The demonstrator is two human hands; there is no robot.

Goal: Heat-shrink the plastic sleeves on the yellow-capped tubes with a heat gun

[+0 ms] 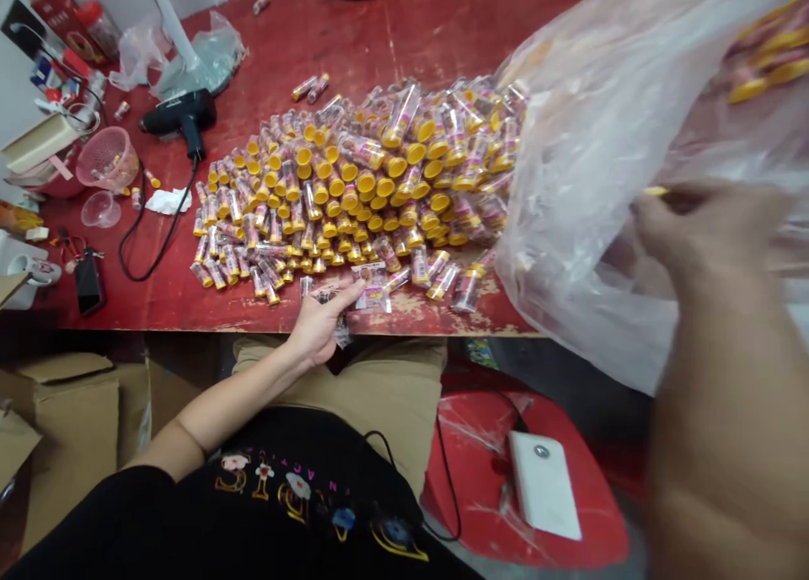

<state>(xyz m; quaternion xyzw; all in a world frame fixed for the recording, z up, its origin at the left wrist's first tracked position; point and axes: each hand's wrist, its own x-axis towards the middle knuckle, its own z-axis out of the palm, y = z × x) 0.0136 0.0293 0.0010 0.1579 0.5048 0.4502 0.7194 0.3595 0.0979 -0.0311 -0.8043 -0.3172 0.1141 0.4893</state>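
Observation:
My left hand (318,325) is closed on several clear printed plastic sleeves (372,287) at the table's front edge, thumb on top. On the table beyond it lies a large heap of small clear tubes with yellow caps (354,179). At the right, my right hand (714,226) is blurred and reaches over the big translucent plastic bag (569,158). A bit of yellow shows at its fingertips, seemingly the cap of a tube, with most of it hidden. More yellow-capped tubes show at the bag's upper right.
A black heat gun (183,118) with its cord lies at the left of the red table (442,24). Near it are a pink basket (109,160), a clear cup and a black phone (89,283). A white power bank (544,485) rests on a red stool; cardboard boxes (76,420) stand lower left.

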